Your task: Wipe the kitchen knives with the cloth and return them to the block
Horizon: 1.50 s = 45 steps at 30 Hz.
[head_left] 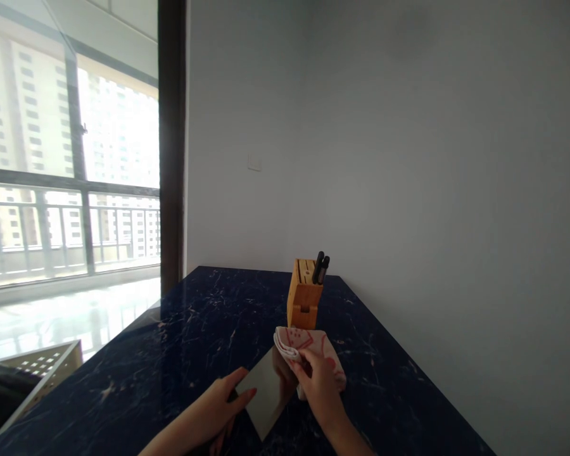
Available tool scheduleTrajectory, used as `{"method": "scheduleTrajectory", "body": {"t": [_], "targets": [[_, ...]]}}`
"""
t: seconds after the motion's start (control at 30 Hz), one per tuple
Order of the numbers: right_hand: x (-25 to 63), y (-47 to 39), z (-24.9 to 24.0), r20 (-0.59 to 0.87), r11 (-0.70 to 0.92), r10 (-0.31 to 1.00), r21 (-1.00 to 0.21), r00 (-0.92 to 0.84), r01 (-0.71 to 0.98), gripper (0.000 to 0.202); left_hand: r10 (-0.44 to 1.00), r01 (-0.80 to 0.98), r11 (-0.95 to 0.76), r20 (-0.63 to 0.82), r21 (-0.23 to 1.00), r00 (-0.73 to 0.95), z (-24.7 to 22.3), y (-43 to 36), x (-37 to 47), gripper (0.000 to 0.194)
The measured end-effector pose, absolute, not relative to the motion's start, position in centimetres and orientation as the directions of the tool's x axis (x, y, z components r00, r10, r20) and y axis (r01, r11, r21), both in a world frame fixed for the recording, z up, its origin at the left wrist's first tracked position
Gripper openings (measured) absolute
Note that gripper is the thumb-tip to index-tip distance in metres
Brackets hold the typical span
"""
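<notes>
The person's two hands are apart from each other, and each one is closed on its own thing. The left hand (222, 394) comes from the lower left edge of the view, with its forearm sloping upward to the right. It grips a shiny flat plate (265, 396) at the left corner; the thumb lies across the upper face and points to the right, while the index finger stretches along the upper left edge. The other fingers of this hand are mostly hidden under it. The plate stands in the lower middle of the view, with one corner pointing down toward the person, and whether it touches the worktop (209, 316) cannot be told. The right hand (320, 383) comes from the lower right, its forearm leaning up to the left and its back turned to the camera. The thumb and index finger are bent and pinch the folded edge of a pink patterned cloth (320, 342), just beside the upper right part of the plate. The cloth spreads behind this hand and to its right, over the dark, marbled worktop. Directly beyond the cloth, a wooden knife block (306, 294) stands upright, with two black handles (318, 267) at its right side; whether the block and the cloth touch is not clear.
</notes>
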State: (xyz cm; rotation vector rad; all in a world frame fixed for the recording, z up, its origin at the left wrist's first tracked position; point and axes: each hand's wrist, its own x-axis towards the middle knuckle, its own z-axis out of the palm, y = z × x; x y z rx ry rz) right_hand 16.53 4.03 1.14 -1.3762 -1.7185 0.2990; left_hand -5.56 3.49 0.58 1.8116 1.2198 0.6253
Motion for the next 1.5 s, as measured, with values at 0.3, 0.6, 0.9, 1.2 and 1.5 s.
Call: {"method": "scheduleTrajectory", "body": {"t": [0.3,0.6,0.9,1.2,1.5], "targets": [[15.0,1.8,1.8,0.492,0.493,0.84,-0.513,-0.23,0.703,0.023,0.902,0.472,-0.207,-0.02,0.857,0.432,0.9,2.8,-6.0,0.038],[14.5,1.9,0.8,0.415,0.504,0.856,-0.54,-0.307,0.674,0.04,0.891,0.444,-0.156,-0.068,0.883,0.449,1.0,2.5,-6.0,0.037],[14.0,2.0,1.0,0.424,0.447,0.871,-0.476,-0.247,0.757,0.037,0.892,0.495,-0.22,-0.033,0.841,0.451,1.7,1.9,-5.9,0.03],[13.7,1.6,1.9,0.406,0.483,0.854,-0.381,-0.327,0.788,0.029,0.843,0.483,-0.292,-0.016,0.826,0.538,2.0,1.8,-6.2,0.035],[13.1,0.6,1.6,0.415,0.545,0.822,-0.373,-0.39,0.751,0.031,0.84,0.472,-0.254,-0.05,0.844,0.54,1.5,2.0,-6.4,0.043]]}}
